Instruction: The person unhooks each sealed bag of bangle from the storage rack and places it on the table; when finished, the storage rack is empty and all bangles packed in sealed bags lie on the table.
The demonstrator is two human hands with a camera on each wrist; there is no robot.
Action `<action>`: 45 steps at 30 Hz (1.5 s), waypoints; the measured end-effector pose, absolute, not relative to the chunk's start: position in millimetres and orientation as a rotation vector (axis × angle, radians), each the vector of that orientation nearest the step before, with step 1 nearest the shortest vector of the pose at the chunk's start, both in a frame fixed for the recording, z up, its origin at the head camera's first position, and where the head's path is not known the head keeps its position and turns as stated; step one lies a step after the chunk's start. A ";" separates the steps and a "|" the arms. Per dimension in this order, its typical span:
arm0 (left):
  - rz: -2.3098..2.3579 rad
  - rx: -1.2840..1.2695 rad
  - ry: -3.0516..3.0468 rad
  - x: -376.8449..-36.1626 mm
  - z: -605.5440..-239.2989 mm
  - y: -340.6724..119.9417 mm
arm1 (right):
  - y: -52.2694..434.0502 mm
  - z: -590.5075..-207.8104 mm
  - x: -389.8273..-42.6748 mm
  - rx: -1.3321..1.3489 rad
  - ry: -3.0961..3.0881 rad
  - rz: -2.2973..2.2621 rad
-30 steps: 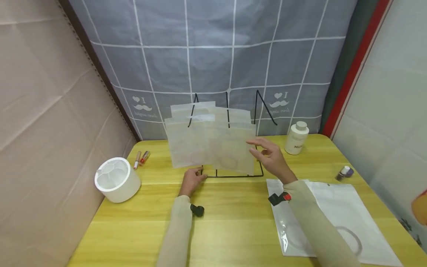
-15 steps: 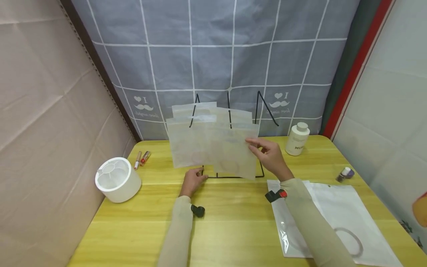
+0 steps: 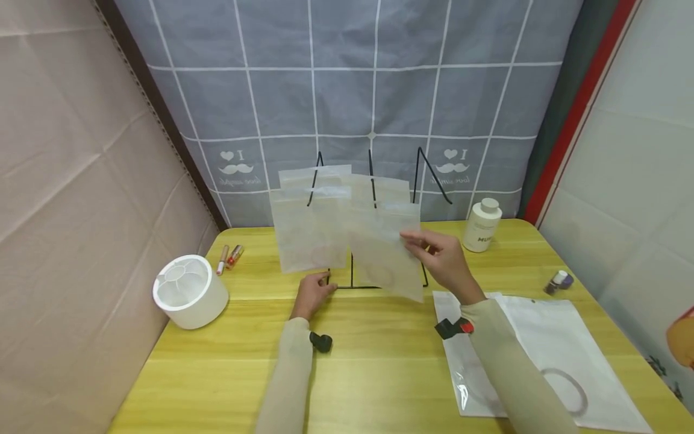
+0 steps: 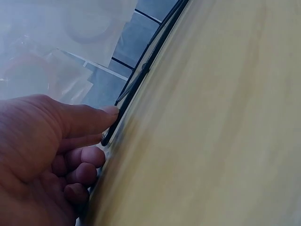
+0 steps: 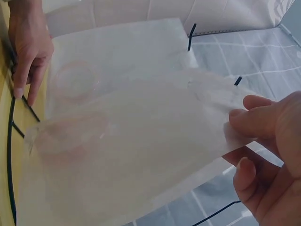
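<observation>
A black wire rack (image 3: pixel 358 287) stands at the back of the table, with several translucent zip bags hanging from two of its prongs. My left hand (image 3: pixel 312 295) pinches the rack's front left base corner between thumb and finger. In the left wrist view, the thumb (image 4: pixel 94 117) lies against the black wire. My right hand (image 3: pixel 441 259) pinches the right edge of the front right bag (image 3: pixel 379 253), whose lower part swings forward. The right wrist view shows a faint pinkish ring shape in the left bag (image 5: pixel 77 80). The rack's right prong (image 3: pixel 435 175) bears no bag.
A white round divided organizer (image 3: pixel 191 292) stands left, near two lipstick-like tubes (image 3: pixel 229 259). On the right are a white bottle (image 3: pixel 482 225), a small capped bottle (image 3: pixel 557 281) and large white bags (image 3: pixel 558 349) lying flat. A grey checked curtain (image 3: pixel 347 96) hangs behind.
My right hand has closed on the front right bag's edge and drawn it slightly down and forward, so its lower corner hangs lower. My left hand stays on the rack.
</observation>
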State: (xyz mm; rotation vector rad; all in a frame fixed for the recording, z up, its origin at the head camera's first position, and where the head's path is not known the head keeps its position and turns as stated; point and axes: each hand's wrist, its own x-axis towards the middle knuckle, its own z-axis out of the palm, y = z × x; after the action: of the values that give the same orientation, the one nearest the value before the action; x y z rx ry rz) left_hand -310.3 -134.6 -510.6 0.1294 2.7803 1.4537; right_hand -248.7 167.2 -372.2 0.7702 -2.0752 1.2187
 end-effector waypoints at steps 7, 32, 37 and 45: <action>1.440 0.161 2.820 -312.2 -507.8 -136.6 | 171.9 -363.1 -229.9 0.892 -1.966 1.204; 1.447 0.174 2.785 -311.8 -510.1 -135.2 | 244.1 -480.4 -199.4 0.008 -2.820 1.735; 1.422 0.168 2.811 -311.9 -509.7 -134.4 | 242.7 -485.3 -202.1 0.081 -2.938 1.281; 1.419 0.156 2.804 -312.3 -509.2 -135.3 | 241.5 -493.4 -202.1 0.069 -2.981 1.048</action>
State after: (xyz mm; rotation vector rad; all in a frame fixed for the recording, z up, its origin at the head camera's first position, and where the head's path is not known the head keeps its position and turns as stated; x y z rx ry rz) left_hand -312.3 -135.3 -509.2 0.1561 2.8043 1.4190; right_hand -202.1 241.5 -493.4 0.0685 -2.9808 1.0483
